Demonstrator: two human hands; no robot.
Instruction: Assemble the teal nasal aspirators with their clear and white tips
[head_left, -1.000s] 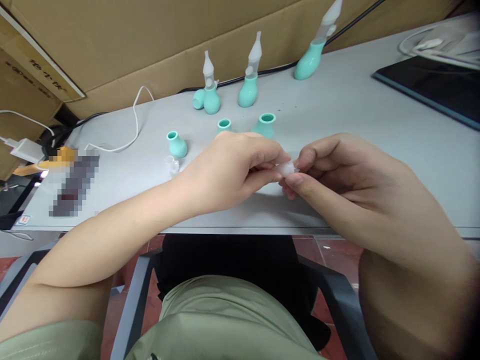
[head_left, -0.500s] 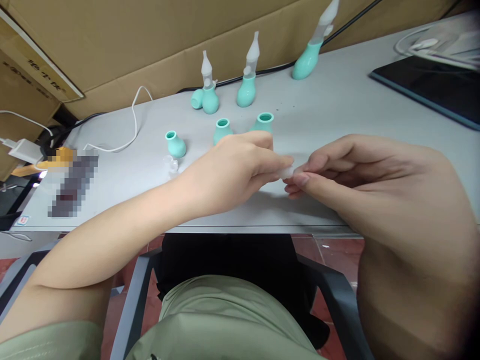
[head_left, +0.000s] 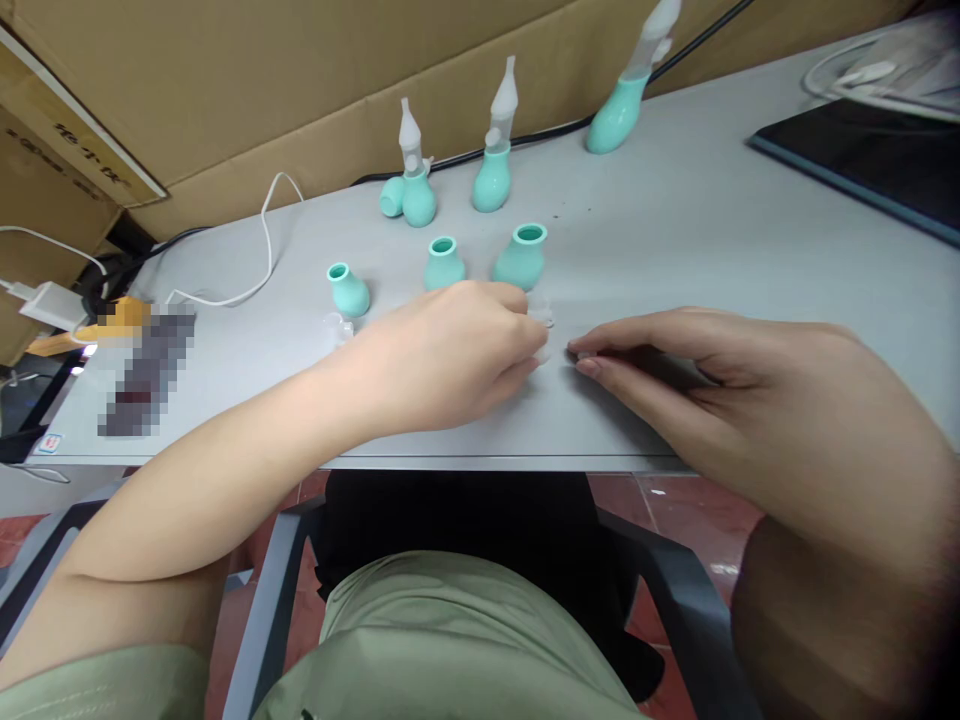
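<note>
My left hand [head_left: 450,350] rests on the grey table [head_left: 675,230] with its fingers curled in a pinch; what they hold is hidden. A small clear piece [head_left: 541,315] lies on the table just beyond its fingertips. My right hand [head_left: 712,385] lies low on the table to the right, fingers stretched toward the left hand, a small gap between the two. Three open teal rubber bulbs [head_left: 349,290] [head_left: 444,265] [head_left: 520,260] stand just behind my left hand.
Three assembled teal bulbs with translucent tips [head_left: 416,195] [head_left: 491,180] [head_left: 619,105] stand near the cardboard wall [head_left: 225,80]. Another clear piece [head_left: 335,325] lies left of my left hand. A white cable [head_left: 264,240] and charger [head_left: 45,305] lie far left, a black pad [head_left: 862,160] far right.
Both hands were pinching a small translucent white piece together above the table. They have since come apart and dropped to the tabletop, and the right hand's fingers have straightened.
</note>
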